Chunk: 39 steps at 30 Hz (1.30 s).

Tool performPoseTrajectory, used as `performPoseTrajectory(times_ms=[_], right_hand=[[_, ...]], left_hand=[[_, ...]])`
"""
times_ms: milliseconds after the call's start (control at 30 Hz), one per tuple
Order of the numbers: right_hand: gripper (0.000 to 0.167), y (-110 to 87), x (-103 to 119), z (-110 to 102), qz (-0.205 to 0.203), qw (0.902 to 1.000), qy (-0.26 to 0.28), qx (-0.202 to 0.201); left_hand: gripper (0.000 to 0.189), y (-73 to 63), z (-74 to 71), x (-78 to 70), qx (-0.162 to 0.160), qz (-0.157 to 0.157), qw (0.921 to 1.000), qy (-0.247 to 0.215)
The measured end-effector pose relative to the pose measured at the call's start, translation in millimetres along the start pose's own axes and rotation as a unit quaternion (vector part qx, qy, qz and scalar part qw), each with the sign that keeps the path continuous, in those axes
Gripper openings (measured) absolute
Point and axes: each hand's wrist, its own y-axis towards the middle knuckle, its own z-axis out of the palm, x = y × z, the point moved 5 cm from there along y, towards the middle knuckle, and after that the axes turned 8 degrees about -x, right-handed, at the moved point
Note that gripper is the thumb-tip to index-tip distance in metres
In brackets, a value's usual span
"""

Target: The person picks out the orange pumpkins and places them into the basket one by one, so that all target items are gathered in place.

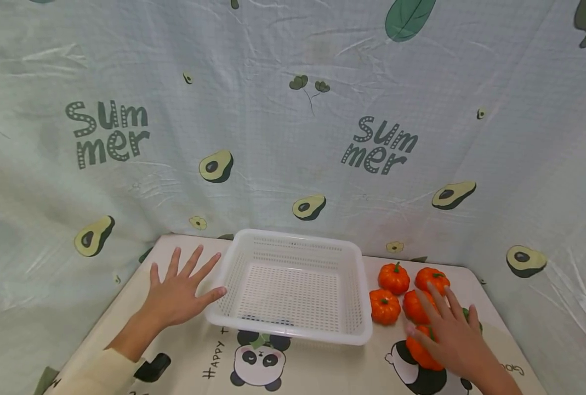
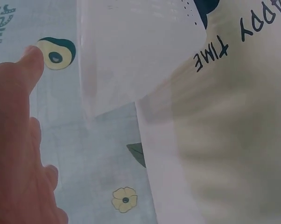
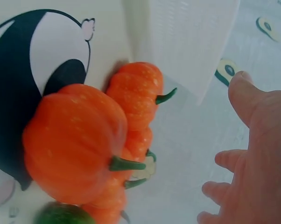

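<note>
A white plastic basket [image 1: 293,330] with perforated walls stands on the table, and nothing lies in it. By its left side is my left hand [image 1: 176,296], fingers spread and holding nothing; whether the thumb touches the rim I cannot tell. On the right, my right hand [image 1: 453,337] hovers with spread fingers over several small orange pumpkins [image 1: 385,307] with green stems. The right wrist view shows a gap between that hand and the nearest pumpkin [image 3: 75,144]. A dark green round thing [image 3: 63,214] beside the pumpkins is mostly hidden by the right hand in the head view.
The tablecloth [image 1: 214,378] is pale, printed with pandas and lettering. Behind and at both sides hangs a light curtain [image 1: 273,137] with avocado and "summer" prints, meeting the table's back edge. The pumpkins sit close to the basket's right wall.
</note>
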Motion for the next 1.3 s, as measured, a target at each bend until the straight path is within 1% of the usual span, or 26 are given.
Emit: performPoseTrajectory(times_ms=[167,267,333,467,533,600,700,867,967,1033,1200,1300], right_hand=[[0.098,-5.8,-3,11,0.007,1.0000,0.007,-0.002],[0.095,-9.3,-4,17,0.011,0.9999,-0.001,-0.005],[0.096,-11.2,-5,20,0.020,0.9998,-0.006,0.001],[0.099,-14.7,-8,25,0.030,0.9995,0.009,0.009],[0.101,-15.9,-10,28,0.033,0.9990,0.026,0.016],[0.103,-16.3,-10,30,0.037,0.9981,0.042,0.025],[0.105,-16.5,-10,34,0.036,0.9975,0.052,0.030],[0.108,-17.6,-8,40,0.044,0.9965,0.059,0.040],[0.110,-18.5,-9,44,0.050,0.9959,0.056,0.050],[0.111,-19.2,-9,46,0.052,0.9961,0.050,0.051],[0.113,-19.7,-9,50,0.059,0.9958,0.048,0.051],[0.112,-20.4,-9,53,0.064,0.9950,0.060,0.048]], left_hand=[[0.090,2.9,11.2,2.8,0.013,-0.007,0.9993,-0.035],[0.090,5.4,18.3,4.8,0.022,-0.006,0.9981,-0.057],[0.090,8.2,22.8,6.0,0.025,-0.004,0.9971,-0.072],[0.088,16.5,30.1,8.1,0.023,-0.002,0.9931,-0.115],[0.087,20.6,33.8,9.8,0.026,-0.006,0.9888,-0.147],[0.085,23.7,37.7,12.4,0.036,-0.013,0.9826,-0.182],[0.083,26.8,44.6,17.7,0.053,-0.031,0.9718,-0.228],[0.083,29.7,56.3,22.3,0.072,-0.067,0.9577,-0.270],[0.081,31.5,61.7,20.9,0.076,-0.074,0.9483,-0.299],[0.079,31.9,64.3,19.3,0.081,-0.075,0.9391,-0.325],[0.075,30.6,69.7,19.2,0.098,-0.091,0.9091,-0.394],[0.073,30.0,74.3,19.4,0.103,-0.096,0.8975,-0.418]])
